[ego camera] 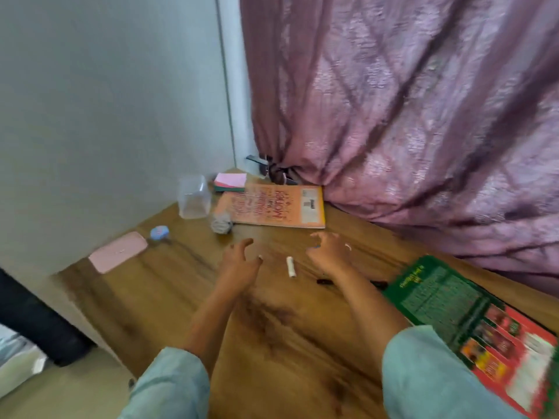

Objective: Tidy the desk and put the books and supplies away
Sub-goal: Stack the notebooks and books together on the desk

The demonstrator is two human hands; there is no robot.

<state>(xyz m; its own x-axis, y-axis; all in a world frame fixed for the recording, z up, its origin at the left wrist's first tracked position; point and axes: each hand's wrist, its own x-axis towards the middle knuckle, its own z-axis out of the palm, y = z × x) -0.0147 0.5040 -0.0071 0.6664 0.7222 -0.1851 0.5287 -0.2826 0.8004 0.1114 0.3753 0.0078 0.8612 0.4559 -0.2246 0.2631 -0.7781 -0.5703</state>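
Head view: looked down on a wooden worktop (287, 343) set into a corner; much of the picture was smeared by motion.
Left hand (239, 261): hovered over the middle of the worktop, back of the hand up, fingers apart and loosely bent, nothing in them.
Right hand (328, 252): hovered beside the left one, fingers spread and curled downward, holding nothing that could be seen.
White stick (290, 266): a small pale cylinder lay flat on the worktop between the two hands, touched by neither.
Black pen (325, 281): lay flat just right of the white stick, by the right wrist.
Second black pen (379, 284): showed past the right forearm, near the corner of the green and red book.
Orange book (275, 207): lay flat at the back, beyond both hands, its far right corner close to the curtain.
Green and red book (472, 316): lay flat on the right side of the worktop and ran out of the picture.
Clear container (194, 197): stood upright near the wall, just left of the orange book.
Pink notes (230, 181): a pad lay in the corner behind the container and the orange book.
Grey wad (221, 223): a crumpled lump sat at the near left corner of the orange book.
Blue object (159, 232): small, near the wall; too blurred to tell what it was.
Pink case (118, 251): lay flat near the wall at the worktop's left end.
Curtain (408, 116): mauve, hung along the back and right, its folds resting on the worktop.
Sleeves (429, 373): pale blue-green, ended short of the bare forearms.
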